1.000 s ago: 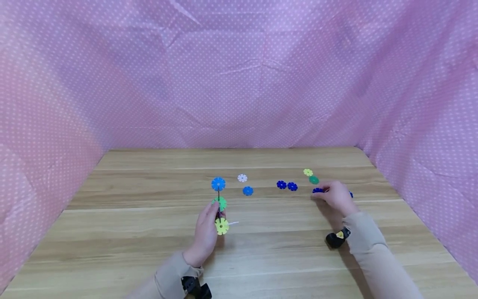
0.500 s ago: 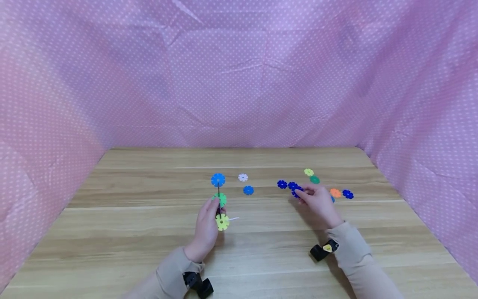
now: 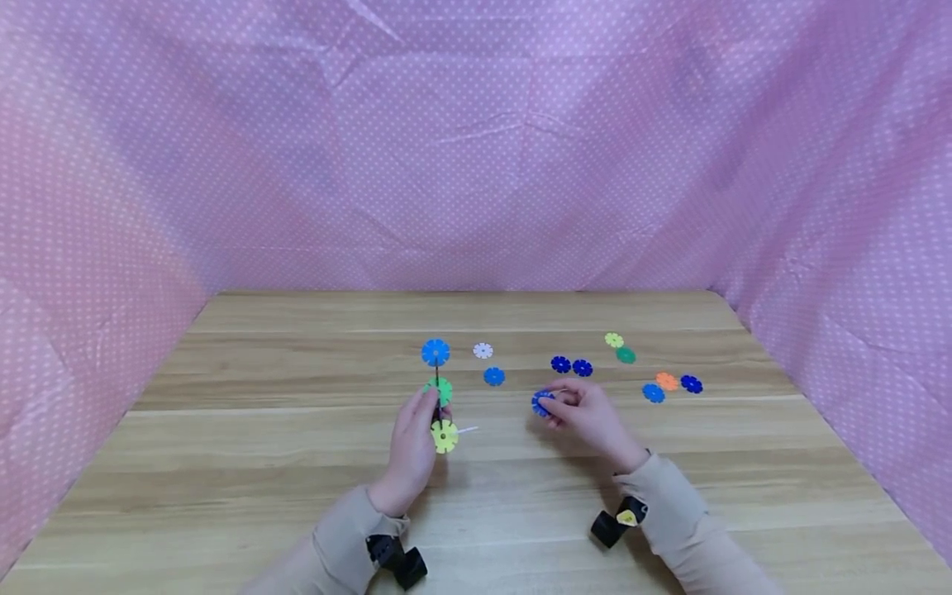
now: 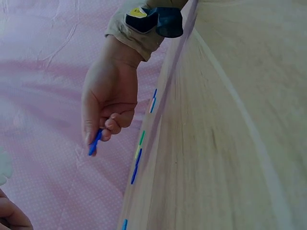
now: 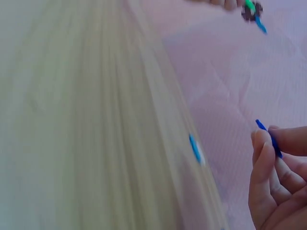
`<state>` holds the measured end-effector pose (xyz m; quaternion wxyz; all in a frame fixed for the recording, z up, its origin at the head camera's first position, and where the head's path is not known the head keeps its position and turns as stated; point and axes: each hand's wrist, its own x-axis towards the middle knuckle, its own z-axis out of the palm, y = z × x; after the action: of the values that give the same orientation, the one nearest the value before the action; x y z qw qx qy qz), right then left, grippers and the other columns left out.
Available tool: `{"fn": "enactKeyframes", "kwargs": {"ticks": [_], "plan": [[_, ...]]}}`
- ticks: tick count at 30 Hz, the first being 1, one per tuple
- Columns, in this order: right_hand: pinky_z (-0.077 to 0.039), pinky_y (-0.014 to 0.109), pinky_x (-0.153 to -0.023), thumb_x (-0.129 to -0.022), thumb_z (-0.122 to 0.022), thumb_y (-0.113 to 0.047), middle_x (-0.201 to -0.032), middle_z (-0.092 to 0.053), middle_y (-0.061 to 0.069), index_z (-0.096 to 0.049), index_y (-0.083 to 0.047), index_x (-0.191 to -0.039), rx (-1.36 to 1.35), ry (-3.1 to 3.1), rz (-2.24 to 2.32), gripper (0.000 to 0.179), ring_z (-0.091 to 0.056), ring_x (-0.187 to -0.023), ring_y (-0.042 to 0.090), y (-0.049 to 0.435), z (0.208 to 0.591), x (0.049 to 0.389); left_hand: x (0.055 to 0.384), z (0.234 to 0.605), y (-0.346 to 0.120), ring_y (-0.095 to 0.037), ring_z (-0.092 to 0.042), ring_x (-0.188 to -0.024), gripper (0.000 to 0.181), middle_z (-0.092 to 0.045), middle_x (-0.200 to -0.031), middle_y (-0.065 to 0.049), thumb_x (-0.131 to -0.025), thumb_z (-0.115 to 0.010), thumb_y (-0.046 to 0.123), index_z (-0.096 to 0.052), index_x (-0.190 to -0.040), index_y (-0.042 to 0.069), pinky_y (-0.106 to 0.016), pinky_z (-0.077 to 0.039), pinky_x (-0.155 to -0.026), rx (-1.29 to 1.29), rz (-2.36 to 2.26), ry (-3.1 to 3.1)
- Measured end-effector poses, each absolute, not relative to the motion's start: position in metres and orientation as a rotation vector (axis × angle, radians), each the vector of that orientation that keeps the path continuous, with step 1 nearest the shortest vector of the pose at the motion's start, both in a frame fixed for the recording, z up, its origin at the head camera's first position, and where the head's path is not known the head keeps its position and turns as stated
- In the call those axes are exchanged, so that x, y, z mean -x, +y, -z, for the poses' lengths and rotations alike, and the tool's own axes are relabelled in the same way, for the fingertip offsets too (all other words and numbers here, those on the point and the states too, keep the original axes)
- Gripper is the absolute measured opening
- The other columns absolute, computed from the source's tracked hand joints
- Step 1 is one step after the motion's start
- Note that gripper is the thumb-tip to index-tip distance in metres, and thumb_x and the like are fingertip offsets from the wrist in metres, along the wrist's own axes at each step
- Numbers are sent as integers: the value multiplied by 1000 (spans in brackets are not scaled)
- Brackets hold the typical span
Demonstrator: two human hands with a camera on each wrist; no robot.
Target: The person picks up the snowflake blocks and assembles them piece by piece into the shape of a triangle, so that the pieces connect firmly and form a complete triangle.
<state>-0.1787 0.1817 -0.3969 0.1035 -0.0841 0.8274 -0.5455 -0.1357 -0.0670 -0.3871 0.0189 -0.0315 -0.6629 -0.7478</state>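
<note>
My left hand grips a joined chain of notched plastic snowflake discs. Its blue disc is at the top, the green disc sits by the thumb, and the yellow disc is lowest. Dark discs seen edge-on link them, and a white disc juts out sideways. Between thumb and fingers, my right hand pinches a single dark blue snowflake disc, to the right of the chain. In the right wrist view this dark blue disc is held above the tabletop, the chain farther off.
Loose discs lie on the wooden table: white and blue beyond the hands, a dark blue pair, then yellow, green, orange and more blue ones at right. Pink dotted cloth surrounds the table.
My right hand has picked up a dark blue disc at the right and carried it left, toward the chain. The left hand stays nearly in place with the chain.
</note>
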Motion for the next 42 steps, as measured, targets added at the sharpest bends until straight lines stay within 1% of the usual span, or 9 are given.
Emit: {"fn": "enactKeyframes", "kwargs": {"ticks": [3,10,14,18,20,23,27,38,42], "plan": [[-56,27,-65,-93,-58,-8,-80,-68,11,-55,8,-114,287,2359,1683,27,-62,-66,11,169,391,173,135,388,-66,-5,-44,-59,32,-45,-74,-1,-104,-28,18,-48,-89,-2,-16,-41,-50,96,2335,-2054],[-56,27,-68,-93,-58,-6,-75,-66,-6,-52,9,-114,309,2203,1835,26,-61,-65,6,147,382,161,137,391,-64,-4,-42,-56,35,-44,-71,0,-104,-28,26,-48,-86,3,-16,-39,-48,221,2298,-2044],[-57,27,-71,-93,-56,-3,-77,-67,-5,-53,12,-116,323,2157,1890,28,-64,-69,6,141,380,157,138,394,-63,-4,-42,-56,36,-45,-72,2,-104,-29,29,-48,-85,5,-16,-40,-47,281,2272,-2042],[-57,31,-73,-93,-57,-6,-79,-67,-2,-54,11,-114,337,2125,1856,27,-66,-72,10,138,379,153,138,393,-61,-5,-43,-58,35,-45,-74,0,-104,-28,25,-49,-86,3,-17,-41,-49,232,2285,-2050],[-57,30,-71,-93,-58,-8,-79,-67,-1,-55,9,-109,347,2096,1831,24,-65,-71,11,136,379,151,138,391,-60,-5,-43,-58,35,-45,-74,-1,-104,-27,24,-49,-87,2,-17,-40,-50,189,2305,-2056],[-56,25,-64,-94,-57,-10,-76,-67,1,-52,5,-102,385,2035,1820,18,-63,-66,10,134,378,148,138,390,-59,-6,-42,-57,35,-45,-73,-2,-104,-27,23,-48,-87,1,-17,-40,-50,167,2315,-2066],[-54,22,-57,-96,-53,-11,-71,-66,3,-47,0,-98,432,1962,1843,13,-60,-59,8,129,377,146,139,390,-59,-6,-43,-59,35,-45,-73,-2,-105,-28,22,-48,-89,0,-17,-41,-51,155,2321,-2079],[-54,23,-58,-97,-52,-16,-69,-66,-3,-51,1,-105,441,1951,1815,19,-59,-57,7,129,378,145,140,387,-56,-6,-44,-57,34,-46,-74,-3,-104,-30,21,-49,-88,-2,-17,-40,-50,146,2282,-2114],[-54,22,-57,-97,-53,-14,-68,-66,-5,-54,8,-112,463,1976,1838,26,-60,-57,5,128,378,143,141,387,-54,-6,-43,-55,34,-47,-74,-6,-104,-30,21,-49,-87,0,-17,-40,-49,114,2229,-2167]]}}
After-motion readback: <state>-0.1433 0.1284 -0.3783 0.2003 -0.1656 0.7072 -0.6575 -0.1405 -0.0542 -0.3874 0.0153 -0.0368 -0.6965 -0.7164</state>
